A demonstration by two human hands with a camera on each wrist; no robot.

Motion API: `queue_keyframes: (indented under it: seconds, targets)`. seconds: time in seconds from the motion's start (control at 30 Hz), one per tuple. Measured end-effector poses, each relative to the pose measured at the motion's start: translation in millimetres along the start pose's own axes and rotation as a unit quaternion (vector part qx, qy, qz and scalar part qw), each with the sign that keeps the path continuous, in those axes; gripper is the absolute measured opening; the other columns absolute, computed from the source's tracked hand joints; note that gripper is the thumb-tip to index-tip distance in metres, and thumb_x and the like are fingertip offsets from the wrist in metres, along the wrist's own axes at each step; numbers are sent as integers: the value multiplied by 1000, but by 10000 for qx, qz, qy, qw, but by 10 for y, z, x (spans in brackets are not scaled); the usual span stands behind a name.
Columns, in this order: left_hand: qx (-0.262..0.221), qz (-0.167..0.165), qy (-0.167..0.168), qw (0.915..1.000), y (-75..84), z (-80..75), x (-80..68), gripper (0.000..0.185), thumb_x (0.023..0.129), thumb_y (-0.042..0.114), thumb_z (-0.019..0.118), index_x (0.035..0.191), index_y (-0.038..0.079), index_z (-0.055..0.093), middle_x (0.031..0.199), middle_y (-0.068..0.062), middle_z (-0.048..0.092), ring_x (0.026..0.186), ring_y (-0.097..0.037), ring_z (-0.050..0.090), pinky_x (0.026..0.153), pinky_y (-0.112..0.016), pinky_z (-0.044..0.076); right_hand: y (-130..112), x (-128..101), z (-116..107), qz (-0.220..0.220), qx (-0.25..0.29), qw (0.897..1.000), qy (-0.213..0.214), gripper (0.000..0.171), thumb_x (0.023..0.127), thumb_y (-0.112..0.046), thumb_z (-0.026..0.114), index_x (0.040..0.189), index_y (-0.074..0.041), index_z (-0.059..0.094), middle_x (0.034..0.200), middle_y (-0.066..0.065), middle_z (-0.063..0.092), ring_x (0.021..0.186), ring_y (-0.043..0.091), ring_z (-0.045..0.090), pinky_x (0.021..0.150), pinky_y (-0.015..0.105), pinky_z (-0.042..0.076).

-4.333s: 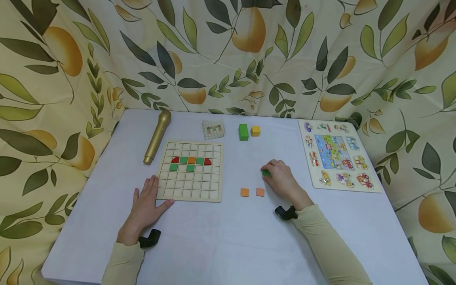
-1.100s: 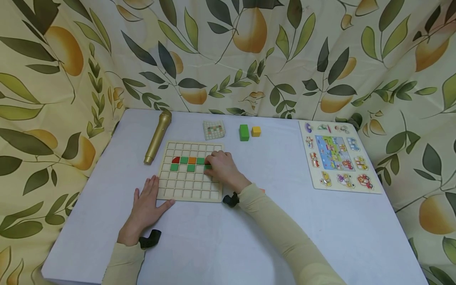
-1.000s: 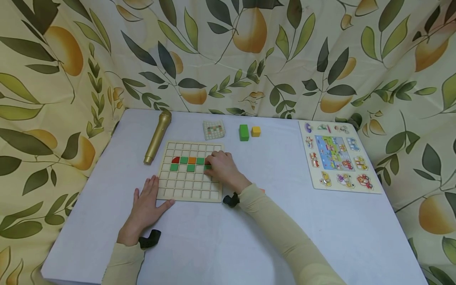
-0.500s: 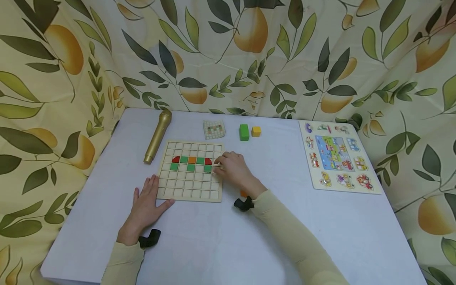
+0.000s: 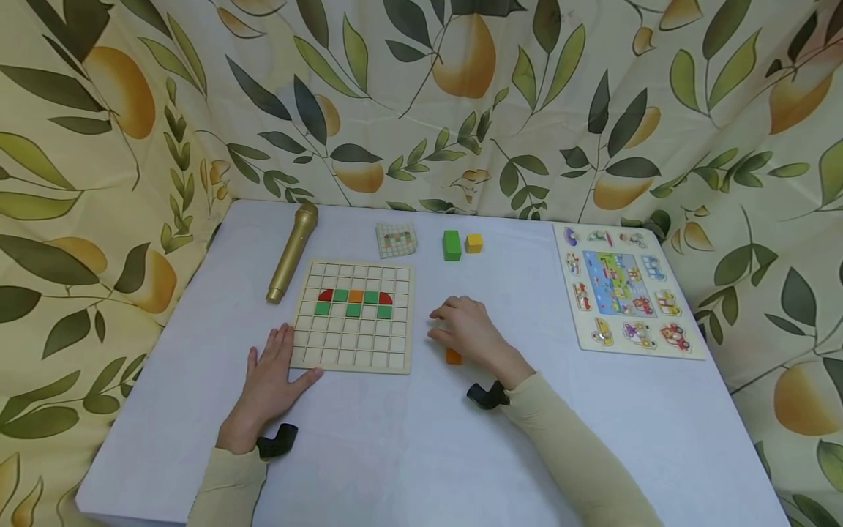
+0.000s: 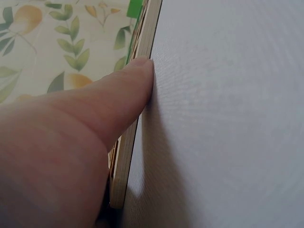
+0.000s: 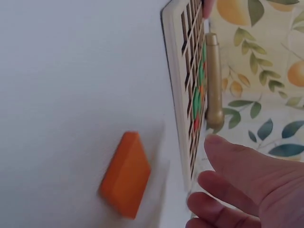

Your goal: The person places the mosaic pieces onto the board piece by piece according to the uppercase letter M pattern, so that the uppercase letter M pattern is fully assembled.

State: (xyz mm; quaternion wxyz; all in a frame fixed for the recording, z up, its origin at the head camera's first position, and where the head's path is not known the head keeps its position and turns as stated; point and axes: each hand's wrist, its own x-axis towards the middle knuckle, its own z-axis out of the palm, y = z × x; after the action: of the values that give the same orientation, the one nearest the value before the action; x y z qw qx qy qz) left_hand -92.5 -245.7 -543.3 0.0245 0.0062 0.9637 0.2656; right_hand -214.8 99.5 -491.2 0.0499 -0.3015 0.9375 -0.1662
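Pear-print cloth backs the white table (image 5: 408, 439). Left hand (image 5: 270, 380) lies flat, thumb pressed to the grid board (image 5: 353, 344) at its near left corner, likely steadying it. Right hand (image 5: 470, 333), fingers loosely curled and holding nothing, hovers over an orange tile (image 7: 126, 173), partly hiding it; any second tile is unseen.

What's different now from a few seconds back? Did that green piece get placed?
Yes. The right hand carried a green tile from the table to the grid board, set it in the second row, let go, and drew back right; its fingers now hover above an orange tile, holding nothing. The left hand stayed pressed against the board's near-left corner. The other things did not move.
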Motion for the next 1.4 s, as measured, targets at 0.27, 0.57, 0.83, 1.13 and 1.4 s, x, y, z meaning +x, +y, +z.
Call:
queue_keyframes:
  seconds: [0.27,0.57,0.83,1.13,1.4]
  targets:
    - [11,-3,-7,10000,-5,0,7,101,89,49,67,152,-9,14,158,-26,12,146,-40,4,110,-62,-6,116,-251,-3,-64,186,9997,113,30,85,-29,78,106,-7,75,103,4,66,93,24,56,83,44,44]
    - [27,-17,-15,10000,6,-3,6,100,89,47,68,151,-10,15,158,-26,13,145,-41,5,109,-63,-5,128,-422,37,-190,213,9995,132,34,81,-31,82,103,-6,75,101,4,66,91,24,57,81,45,45]
    - [12,-13,-17,10000,5,-2,9,100,89,47,68,151,-10,15,158,-27,12,145,-41,4,109,-63,-5,134,-496,56,-113,145,9998,64,29,79,-25,83,102,-9,75,100,1,64,93,22,54,88,49,42]
    - [45,-20,-29,10000,1,-9,9,101,89,49,68,151,-10,14,158,-26,12,145,-41,4,110,-62,-5,106,-523,95,-54,92,9999,115,21,80,-20,83,97,-10,75,98,0,63,94,22,54,92,52,39]
    - [-6,17,-1,10000,39,-32,-2,100,89,45,69,151,-11,15,157,-28,13,145,-42,5,109,-64,-4,102,-515,121,-82,146,9993,320,21,83,-22,81,98,-10,74,97,0,63,95,22,55,92,49,38]
